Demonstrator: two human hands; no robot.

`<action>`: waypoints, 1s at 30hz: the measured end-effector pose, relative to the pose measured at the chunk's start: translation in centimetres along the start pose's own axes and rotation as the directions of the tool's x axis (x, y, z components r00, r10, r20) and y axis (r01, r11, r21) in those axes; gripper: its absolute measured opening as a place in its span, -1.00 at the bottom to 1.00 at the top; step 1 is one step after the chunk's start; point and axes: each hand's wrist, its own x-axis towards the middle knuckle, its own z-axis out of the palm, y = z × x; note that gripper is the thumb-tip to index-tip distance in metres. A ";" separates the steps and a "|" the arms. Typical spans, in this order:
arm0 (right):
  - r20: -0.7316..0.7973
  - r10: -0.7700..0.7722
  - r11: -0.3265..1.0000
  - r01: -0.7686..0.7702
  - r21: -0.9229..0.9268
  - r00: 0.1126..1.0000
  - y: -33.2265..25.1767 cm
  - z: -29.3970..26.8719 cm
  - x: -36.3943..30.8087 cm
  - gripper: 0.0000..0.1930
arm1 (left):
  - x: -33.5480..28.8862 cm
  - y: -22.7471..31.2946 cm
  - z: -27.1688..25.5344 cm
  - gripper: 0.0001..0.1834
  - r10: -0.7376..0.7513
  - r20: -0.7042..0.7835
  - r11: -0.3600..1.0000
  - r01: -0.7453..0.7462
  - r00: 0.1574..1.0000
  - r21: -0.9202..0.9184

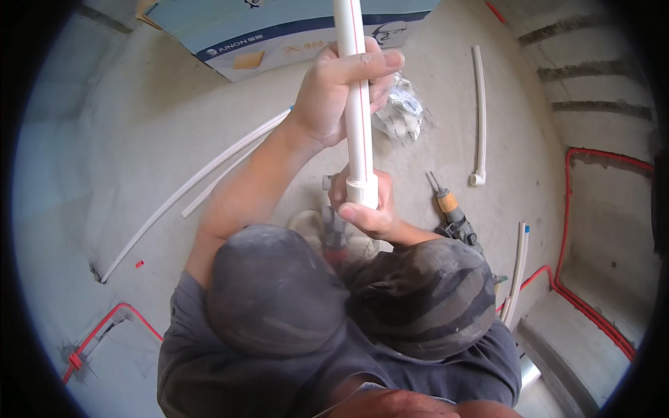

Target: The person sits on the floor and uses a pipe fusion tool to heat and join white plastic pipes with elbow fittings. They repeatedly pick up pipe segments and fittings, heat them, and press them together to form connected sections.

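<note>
Currently, the left hand (pixel 327 94) is wrapped around the white pipe (pixel 358 136), which crosses in front of the blue box (pixel 286 38). The right hand (pixel 381 214) clasps the white fitting (pixel 362 191) at the pipe end farther from the box. A plastic bag (pixel 404 118) lies near the box; a power tool (pixel 457 224), well apart from it.

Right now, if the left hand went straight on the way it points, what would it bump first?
Probably the big blue box, just beyond the left hand in this view. Depth is unclear, though, so the hand, with the white pipe in its grip, might pass above it.
</note>
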 end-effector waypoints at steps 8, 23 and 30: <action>-0.097 -0.032 0.976 0.052 0.213 0.995 0.8 1.6 -1.0 -0.73 | -0.6 -2.1 0.1 -0.80 0.026 0.053 0.999 -0.025 0.998 -0.030; -0.034 -0.073 0.994 0.076 0.078 0.997 0.1 1.3 -1.5 -0.74 | -2.3 -0.6 2.1 -0.78 0.092 0.111 0.983 -0.108 0.990 0.151; 0.026 -0.180 0.972 0.182 -0.151 0.983 0.6 0.5 -1.7 -0.72 | -3.1 0.0 2.5 -0.79 0.130 0.272 0.965 -0.185 0.954 0.187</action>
